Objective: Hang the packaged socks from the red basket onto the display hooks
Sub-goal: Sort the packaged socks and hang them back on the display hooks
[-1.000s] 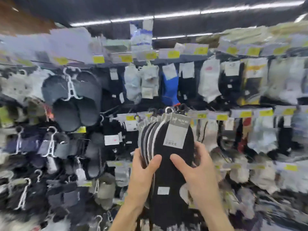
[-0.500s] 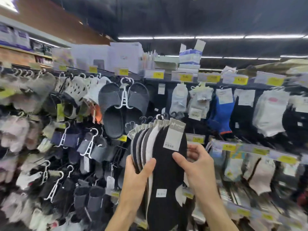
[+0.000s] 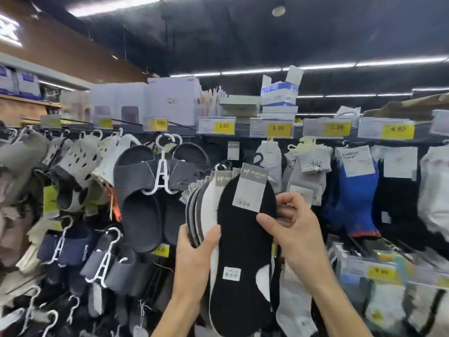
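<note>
A fanned stack of several packaged low-cut socks (image 3: 240,244), black, grey and white with grey card labels and small black hooks on top, is held upright in front of the display wall. My left hand (image 3: 194,254) grips the stack's left edge, thumb across the front. My right hand (image 3: 294,229) pinches the front black pair at its right edge, thumb on the front and fingers behind. Behind the stack hang rows of socks on display hooks (image 3: 306,144). The red basket is not in view.
Grey and black slippers on white hangers (image 3: 160,176) crowd the wall to the left. White, grey and blue socks (image 3: 352,188) hang to the right. Yellow price tags (image 3: 278,128) line the top rail, with boxes (image 3: 173,100) stacked above it.
The view has tilted upward and swung left, showing the top shelf and ceiling. Both hands have kept their hold on the sock stack and raised it toward the upper hook row.
</note>
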The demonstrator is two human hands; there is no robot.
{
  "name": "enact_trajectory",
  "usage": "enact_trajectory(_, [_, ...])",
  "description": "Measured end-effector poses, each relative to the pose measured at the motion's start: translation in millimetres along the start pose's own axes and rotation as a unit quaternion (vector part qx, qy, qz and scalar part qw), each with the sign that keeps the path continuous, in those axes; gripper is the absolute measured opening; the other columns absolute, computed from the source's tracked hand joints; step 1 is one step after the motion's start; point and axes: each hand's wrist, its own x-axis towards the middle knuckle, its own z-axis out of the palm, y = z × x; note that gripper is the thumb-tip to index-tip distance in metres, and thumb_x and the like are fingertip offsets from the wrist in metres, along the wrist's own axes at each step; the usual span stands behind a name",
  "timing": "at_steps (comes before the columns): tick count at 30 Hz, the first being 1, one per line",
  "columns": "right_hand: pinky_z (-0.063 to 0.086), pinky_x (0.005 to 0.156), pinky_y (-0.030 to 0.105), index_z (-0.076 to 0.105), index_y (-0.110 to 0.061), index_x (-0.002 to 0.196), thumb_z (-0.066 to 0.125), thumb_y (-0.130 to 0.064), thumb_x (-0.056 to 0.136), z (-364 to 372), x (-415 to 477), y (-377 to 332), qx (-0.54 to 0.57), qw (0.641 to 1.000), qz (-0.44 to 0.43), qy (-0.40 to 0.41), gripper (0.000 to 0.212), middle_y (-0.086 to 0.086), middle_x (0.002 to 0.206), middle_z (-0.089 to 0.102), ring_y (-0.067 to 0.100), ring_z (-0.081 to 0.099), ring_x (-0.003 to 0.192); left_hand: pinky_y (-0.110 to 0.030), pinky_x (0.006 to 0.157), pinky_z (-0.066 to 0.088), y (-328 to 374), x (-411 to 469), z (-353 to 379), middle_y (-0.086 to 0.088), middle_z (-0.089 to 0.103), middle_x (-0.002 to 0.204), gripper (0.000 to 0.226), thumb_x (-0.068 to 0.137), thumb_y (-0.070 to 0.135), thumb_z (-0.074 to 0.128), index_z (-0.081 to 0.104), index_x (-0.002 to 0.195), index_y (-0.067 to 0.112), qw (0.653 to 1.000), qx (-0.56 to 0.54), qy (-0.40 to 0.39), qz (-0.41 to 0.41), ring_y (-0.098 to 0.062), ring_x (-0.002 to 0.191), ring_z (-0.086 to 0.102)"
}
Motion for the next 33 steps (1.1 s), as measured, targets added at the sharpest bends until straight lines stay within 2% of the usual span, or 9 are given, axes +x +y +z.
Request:
enact_trajectory(4, [0.056, 0.075, 0.019, 0.059, -0.039, 0.094, 0.081, -0.033, 0.078, -2, 32, 30, -0.078, 0.997, -0.015, -0.007, 0.028, -0.021, 0.102, 0.069, 0.004, 0.068, 0.084, -0.019, 0.063, 0.057, -29, 32, 13, 0.005, 0.077, 0.095, 0.041, 0.063, 0.058, 0.075, 0.065, 0.094, 0.034, 1.0, -0.002, -0.013, -0.007, -0.012, 0.087, 0.075])
enact_trajectory(7, [0.06, 0.068, 0.025, 0.06, -0.038, 0.086, 0.079, -0.021, 0.083, -1, 55, 56, 0.0, 0.999, 0.032, -0.012, 0.025, -0.006, 0.1, 0.074, 0.012, 0.074, 0.082, -0.025, 0.065, 0.059, -48, 55, 11, 0.004, 0.078, 0.097, 0.036, 0.061, 0.06, 0.077, 0.067, 0.089, 0.039, 1.0, -0.008, -0.011, -0.027, -0.015, 0.089, 0.076])
enact_trajectory(10, [0.059, 0.067, 0.032, 0.06, -0.029, 0.096, 0.072, -0.011, 0.089, -4, 88, 79, 0.067, 0.994, 0.082, 0.023, 0.023, 0.004, 0.101, 0.076, 0.021, 0.075, 0.088, -0.039, 0.07, 0.062, -59, 77, 2, 0.003, 0.077, 0.094, 0.039, 0.058, 0.062, 0.077, 0.065, 0.086, 0.038, 1.0, 0.007, 0.001, -0.027, -0.021, 0.088, 0.075])
enact_trajectory(12, [0.058, 0.066, 0.024, 0.058, -0.025, 0.108, 0.069, -0.007, 0.091, -6, 119, 90, 0.066, 0.992, 0.082, 0.074, 0.027, 0.003, 0.108, 0.074, 0.012, 0.074, 0.089, -0.043, 0.068, 0.062, -65, 90, -9, 0.001, 0.075, 0.089, 0.044, 0.054, 0.068, 0.078, 0.063, 0.084, 0.038, 1.0, 0.027, 0.006, -0.01, -0.024, 0.085, 0.075])
enact_trajectory(15, [0.058, 0.074, 0.02, 0.055, -0.03, 0.12, 0.067, -0.008, 0.091, -4, 165, 101, -0.058, 0.99, 0.032, 0.121, 0.038, -0.009, 0.114, 0.067, -0.004, 0.067, 0.091, -0.033, 0.059, 0.059, -70, 105, -26, 0.002, 0.076, 0.088, 0.06, 0.045, 0.081, 0.08, 0.064, 0.086, 0.041, 0.999, 0.032, -0.018, 0.013, -0.019, 0.078, 0.076])
enact_trajectory(18, [0.056, 0.095, 0.037, 0.052, -0.036, 0.13, 0.064, -0.01, 0.092, 15, 196, 113, -0.133, 0.986, 0.005, 0.097, 0.048, -0.023, 0.113, 0.068, -0.002, 0.064, 0.107, -0.036, 0.062, 0.06, -76, 118, -29, -0.003, 0.077, 0.094, 0.066, 0.044, 0.078, 0.084, 0.066, 0.093, 0.038, 0.998, 0.011, -0.064, 0.003, -0.024, 0.081, 0.077])
enact_trajectory(21, [0.043, 0.111, 0.042, 0.047, -0.023, 0.143, 0.06, -0.01, 0.093, 39, 225, 121, -0.196, 0.977, -0.027, 0.075, 0.054, 0.0, 0.141, 0.057, 0.016, 0.052, 0.131, -0.033, 0.063, 0.059, -82, 128, -20, -0.006, 0.077, 0.099, 0.069, 0.048, 0.072, 0.086, 0.067, 0.1, 0.032, 0.995, -0.021, -0.097, -0.014, -0.025, 0.084, 0.076])
enact_trajectory(26, [0.032, 0.117, 0.035, 0.04, -0.01, 0.149, 0.058, -0.005, 0.096, 62, 268, 128, -0.237, 0.969, -0.033, 0.063, 0.057, 0.007, 0.15, 0.047, 0.021, 0.042, 0.139, -0.033, 0.065, 0.059, -87, 143, -10, -0.01, 0.077, 0.102, 0.073, 0.046, 0.069, 0.088, 0.068, 0.104, 0.028, 0.99, -0.064, -0.12, -0.027, -0.026, 0.087, 0.076])
enact_trajectory(33, [0.034, 0.118, 0.045, 0.028, -0.006, 0.155, 0.051, 0.012, 0.091, 71, 276, 140, -0.203, 0.979, -0.034, 0.007, 0.07, 0.009, 0.157, 0.038, 0.023, 0.036, 0.144, -0.037, 0.066, 0.06, -87, 151, -15, -0.014, 0.076, 0.104, 0.074, 0.045, 0.067, 0.09, 0.069, 0.105, 0.029, 0.981, -0.086, -0.164, -0.065, -0.032, 0.089, 0.076])
